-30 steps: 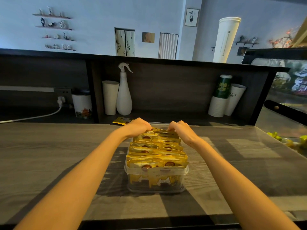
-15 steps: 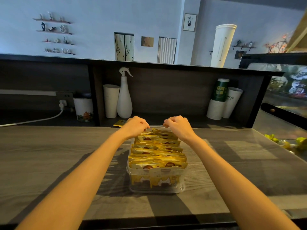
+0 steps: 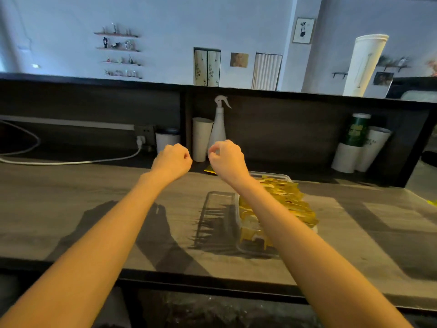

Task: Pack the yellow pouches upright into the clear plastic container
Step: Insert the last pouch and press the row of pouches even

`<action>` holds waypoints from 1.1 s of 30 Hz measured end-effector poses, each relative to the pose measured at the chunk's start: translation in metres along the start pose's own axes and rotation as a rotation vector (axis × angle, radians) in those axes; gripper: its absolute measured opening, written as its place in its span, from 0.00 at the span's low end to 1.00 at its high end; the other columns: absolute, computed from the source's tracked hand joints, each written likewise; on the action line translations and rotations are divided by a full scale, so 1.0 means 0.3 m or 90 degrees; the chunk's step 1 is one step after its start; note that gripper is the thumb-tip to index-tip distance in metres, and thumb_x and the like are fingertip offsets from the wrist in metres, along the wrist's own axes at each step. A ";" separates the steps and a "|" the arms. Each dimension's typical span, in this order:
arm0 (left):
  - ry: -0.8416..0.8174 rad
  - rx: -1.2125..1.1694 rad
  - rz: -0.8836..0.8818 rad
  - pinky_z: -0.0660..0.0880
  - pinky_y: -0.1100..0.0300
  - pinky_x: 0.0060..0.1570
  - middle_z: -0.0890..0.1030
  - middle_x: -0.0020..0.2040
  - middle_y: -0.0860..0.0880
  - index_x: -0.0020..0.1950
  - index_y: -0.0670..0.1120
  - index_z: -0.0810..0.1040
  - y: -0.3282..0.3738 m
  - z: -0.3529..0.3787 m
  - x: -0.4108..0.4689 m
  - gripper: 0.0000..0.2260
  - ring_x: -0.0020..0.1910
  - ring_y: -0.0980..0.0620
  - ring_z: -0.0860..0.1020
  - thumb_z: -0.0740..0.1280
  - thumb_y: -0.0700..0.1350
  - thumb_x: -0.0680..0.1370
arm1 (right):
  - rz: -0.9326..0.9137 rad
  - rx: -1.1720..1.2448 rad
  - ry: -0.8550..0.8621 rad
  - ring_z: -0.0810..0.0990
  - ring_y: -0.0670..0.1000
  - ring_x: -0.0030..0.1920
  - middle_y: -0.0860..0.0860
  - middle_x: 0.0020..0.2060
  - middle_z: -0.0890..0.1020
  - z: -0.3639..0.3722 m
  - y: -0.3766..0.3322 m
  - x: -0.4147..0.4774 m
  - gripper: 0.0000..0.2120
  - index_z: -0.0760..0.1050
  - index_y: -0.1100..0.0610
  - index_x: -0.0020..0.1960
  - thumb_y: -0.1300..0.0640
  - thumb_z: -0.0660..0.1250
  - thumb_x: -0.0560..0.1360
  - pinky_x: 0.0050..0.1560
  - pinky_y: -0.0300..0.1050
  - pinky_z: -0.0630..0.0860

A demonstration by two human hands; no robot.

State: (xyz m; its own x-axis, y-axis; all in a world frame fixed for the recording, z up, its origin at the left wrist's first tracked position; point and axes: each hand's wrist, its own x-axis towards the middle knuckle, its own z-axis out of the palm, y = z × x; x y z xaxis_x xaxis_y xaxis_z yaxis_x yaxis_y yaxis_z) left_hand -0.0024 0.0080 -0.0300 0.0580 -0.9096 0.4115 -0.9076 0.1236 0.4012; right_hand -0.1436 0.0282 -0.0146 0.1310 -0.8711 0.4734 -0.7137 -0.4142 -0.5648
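Currently the left hand [image 3: 172,159] and right hand [image 3: 227,159] are clenched and empty, raised above the counter [image 3: 94,197]. The clear plastic container [image 3: 280,176] of upright yellow pouches [image 3: 290,202] stands below and to the right, apart from the fingers. Earlier, both hands rested on the rear pouches.

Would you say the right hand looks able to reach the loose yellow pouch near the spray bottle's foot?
Probably yes. The right hand hovers close over the loose yellow pouch, seemingly holding nothing, with nothing between them; the spray bottle and white cup stand just behind.
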 end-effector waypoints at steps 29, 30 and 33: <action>-0.413 0.189 0.206 0.53 0.50 0.73 0.48 0.78 0.45 0.77 0.45 0.50 -0.154 0.453 0.402 0.26 0.77 0.45 0.51 0.57 0.42 0.81 | 0.575 -0.003 0.061 0.45 0.54 0.77 0.55 0.77 0.53 0.519 0.319 0.393 0.24 0.59 0.59 0.73 0.59 0.59 0.79 0.75 0.56 0.45; -0.425 0.177 0.197 0.52 0.50 0.73 0.48 0.78 0.46 0.77 0.46 0.49 -0.151 0.463 0.406 0.25 0.76 0.44 0.52 0.55 0.43 0.82 | 0.580 0.000 0.053 0.46 0.54 0.77 0.55 0.76 0.56 0.518 0.326 0.400 0.23 0.61 0.59 0.73 0.59 0.59 0.79 0.75 0.56 0.45; -0.418 0.166 0.205 0.53 0.49 0.74 0.51 0.78 0.46 0.77 0.46 0.51 -0.163 0.502 0.416 0.23 0.76 0.43 0.53 0.54 0.44 0.82 | 0.610 0.021 0.033 0.48 0.54 0.77 0.55 0.74 0.62 0.516 0.338 0.413 0.20 0.67 0.58 0.70 0.58 0.60 0.78 0.76 0.57 0.46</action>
State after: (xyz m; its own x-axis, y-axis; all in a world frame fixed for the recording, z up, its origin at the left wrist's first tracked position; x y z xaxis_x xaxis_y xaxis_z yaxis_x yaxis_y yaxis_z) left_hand -0.0134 -0.1713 -0.1214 -0.4093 -0.9035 -0.1270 -0.9113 0.3979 0.1057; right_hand -0.0932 -0.1624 -0.1179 -0.5289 -0.8314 -0.1703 -0.4820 0.4595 -0.7460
